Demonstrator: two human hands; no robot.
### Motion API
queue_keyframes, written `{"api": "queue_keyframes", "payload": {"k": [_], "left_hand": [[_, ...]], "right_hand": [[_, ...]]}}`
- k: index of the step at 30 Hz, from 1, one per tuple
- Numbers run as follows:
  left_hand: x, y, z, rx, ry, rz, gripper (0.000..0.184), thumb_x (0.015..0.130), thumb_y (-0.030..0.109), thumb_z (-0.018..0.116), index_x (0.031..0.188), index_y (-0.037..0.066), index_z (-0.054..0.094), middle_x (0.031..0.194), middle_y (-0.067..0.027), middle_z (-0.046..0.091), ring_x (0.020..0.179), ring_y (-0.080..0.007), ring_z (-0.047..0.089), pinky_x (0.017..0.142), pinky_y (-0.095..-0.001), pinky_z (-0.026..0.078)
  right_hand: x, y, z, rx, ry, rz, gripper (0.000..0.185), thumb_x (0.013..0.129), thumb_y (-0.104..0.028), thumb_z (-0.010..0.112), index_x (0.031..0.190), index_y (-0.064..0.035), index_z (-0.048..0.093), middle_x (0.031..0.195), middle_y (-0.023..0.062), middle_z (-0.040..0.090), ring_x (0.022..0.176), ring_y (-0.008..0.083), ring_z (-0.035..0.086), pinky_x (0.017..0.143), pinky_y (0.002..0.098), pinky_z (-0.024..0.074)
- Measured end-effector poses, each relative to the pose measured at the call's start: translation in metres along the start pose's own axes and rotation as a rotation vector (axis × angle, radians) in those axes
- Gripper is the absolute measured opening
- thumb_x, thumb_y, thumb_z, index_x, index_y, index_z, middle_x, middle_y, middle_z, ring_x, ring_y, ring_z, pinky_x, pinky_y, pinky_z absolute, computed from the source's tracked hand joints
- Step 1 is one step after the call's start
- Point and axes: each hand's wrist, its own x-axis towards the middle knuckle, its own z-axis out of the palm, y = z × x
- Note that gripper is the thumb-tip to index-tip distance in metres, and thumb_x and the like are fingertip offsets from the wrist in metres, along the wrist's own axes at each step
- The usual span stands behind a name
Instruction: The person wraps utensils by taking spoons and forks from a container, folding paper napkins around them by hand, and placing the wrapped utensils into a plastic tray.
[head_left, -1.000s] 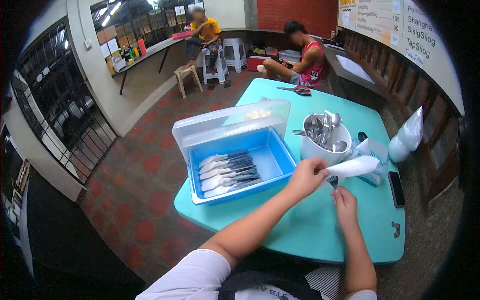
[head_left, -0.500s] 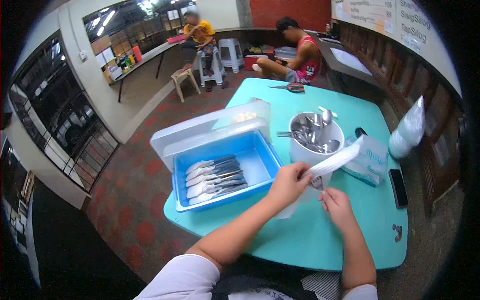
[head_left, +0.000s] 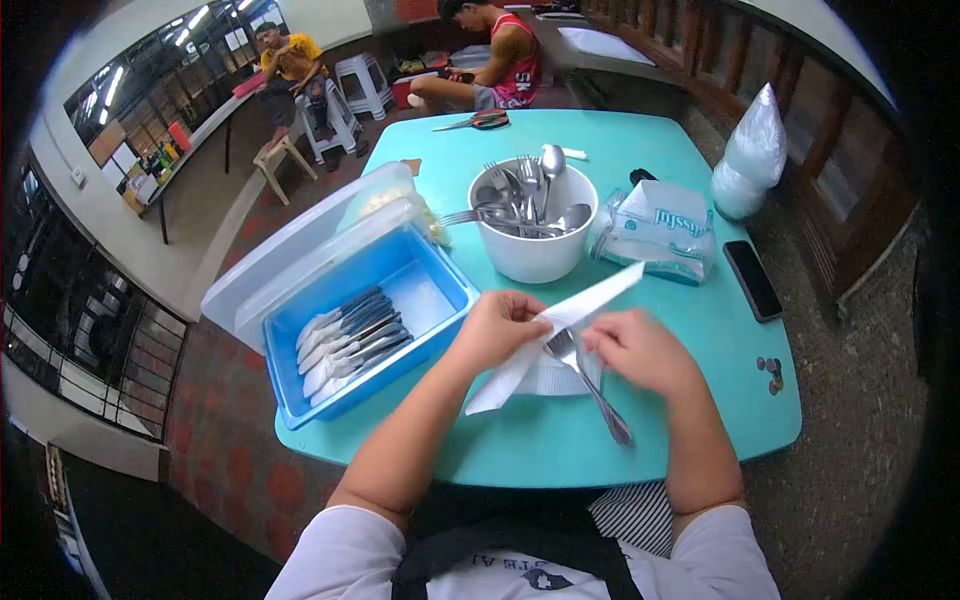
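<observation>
A white paper napkin [head_left: 588,300] is pinched in my left hand [head_left: 505,330], partly folded over the head of a fork [head_left: 590,385]. The fork's handle points down toward the table's front edge. My right hand [head_left: 640,348] is beside the fork head with its fingers curled in; it is blurred, and what it holds, if anything, is hidden. A blue tub [head_left: 445,352] at the left contains several napkin-wrapped utensils [head_left: 350,340]. Behind my hands stands a white bucket [head_left: 535,258] of forks and spoons.
On the turquoise table [head_left: 440,450] are scissors [head_left: 488,120], a tissue pack [head_left: 665,230], a phone [head_left: 752,280], and coins [head_left: 772,372]. A wrapped white bundle [head_left: 750,160] stands at the right edge. Two people [head_left: 515,60] sit beyond the table.
The view has shifted right and downward. My right hand has let go of the fork's handle and moved up beside its head. The napkin now lies across the fork.
</observation>
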Motion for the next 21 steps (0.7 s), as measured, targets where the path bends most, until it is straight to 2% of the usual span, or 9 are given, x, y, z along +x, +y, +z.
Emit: {"api": "queue_keyframes", "payload": {"k": [1,2,5,9,10,12,16,21], "left_hand": [[0.001,-0.002,0.002,0.02,-0.022,-0.011,0.017,0.079,0.002,0.07,0.095,-0.005,0.067,0.082,-0.0072,0.068,0.068,-0.0087,0.062,0.062,-0.0226,0.05],[0.001,-0.005,0.004,0.039,-0.043,-0.023,0.017,0.079,0.002,0.07,0.094,-0.005,0.067,0.082,-0.0074,0.068,0.068,-0.0089,0.062,0.062,-0.0228,0.05],[-0.001,-0.008,0.01,0.075,-0.113,-0.041,0.017,0.079,0.002,0.07,0.094,-0.005,0.067,0.082,-0.008,0.069,0.07,-0.0098,0.063,0.063,-0.0236,0.05],[-0.003,-0.013,0.021,0.187,-0.139,-0.028,0.016,0.078,0.005,0.071,0.092,-0.003,0.068,0.082,-0.0063,0.068,0.071,-0.0088,0.061,0.066,-0.025,0.051],[-0.002,-0.016,0.021,0.248,-0.169,-0.019,0.013,0.079,0.006,0.071,0.088,-0.002,0.068,0.081,-0.005,0.067,0.072,-0.0085,0.059,0.068,-0.0265,0.05],[-0.008,-0.01,0.024,0.243,-0.199,0.052,0.016,0.077,0.009,0.072,0.086,-0.003,0.066,0.078,-0.0046,0.065,0.075,-0.0097,0.057,0.069,-0.029,0.048],[-0.009,-0.01,0.025,0.258,-0.186,0.056,0.017,0.076,0.009,0.072,0.087,-0.003,0.067,0.076,-0.0038,0.065,0.069,-0.0089,0.055,0.064,-0.0274,0.047],[-0.007,-0.012,0.029,0.263,-0.168,-0.016,0.016,0.076,0.006,0.072,0.088,-0.004,0.067,0.075,-0.0048,0.066,0.067,-0.0101,0.057,0.063,-0.0275,0.048]], "right_hand": [[-0.004,-0.008,-0.009,-0.16,0.148,-0.101,0.023,0.087,-0.018,0.057,0.073,-0.0004,0.06,0.06,0.0104,0.056,0.056,0.0272,0.057,0.056,0.0393,0.0444],[-0.004,-0.014,-0.011,-0.116,0.347,-0.314,0.015,0.083,-0.013,0.062,0.074,-0.0015,0.061,0.06,0.0121,0.055,0.056,0.0317,0.056,0.054,0.0403,0.0423],[-0.017,-0.029,-0.017,-0.118,0.534,-0.378,0.009,0.08,-0.008,0.064,0.074,-0.0025,0.061,0.063,0.0118,0.058,0.055,0.0316,0.056,0.053,0.04,0.0423],[0.005,-0.016,0.009,-0.266,0.475,-0.598,0.01,0.077,-0.009,0.066,0.084,-0.0024,0.063,0.077,0.0137,0.063,0.066,0.0311,0.06,0.058,0.0392,0.0456],[0.001,-0.015,0.009,-0.339,0.243,-0.469,0.016,0.078,-0.011,0.065,0.09,-0.0012,0.063,0.085,0.0154,0.064,0.076,0.0328,0.062,0.066,0.0403,0.0483],[0.001,-0.005,0.018,-0.23,0.187,-0.406,0.019,0.078,-0.012,0.064,0.093,-0.0007,0.064,0.086,0.0163,0.064,0.079,0.0344,0.061,0.068,0.0413,0.0484],[0.002,-0.008,0.015,-0.063,0.014,-0.234,0.023,0.079,-0.014,0.064,0.098,-0.001,0.063,0.085,0.0176,0.063,0.079,0.0372,0.06,0.07,0.0436,0.0477],[0.003,0.004,0.011,-0.191,-0.091,-0.164,0.022,0.078,-0.016,0.064,0.096,-0.0029,0.067,0.083,0.0176,0.063,0.078,0.0367,0.06,0.069,0.0439,0.0471]]}}
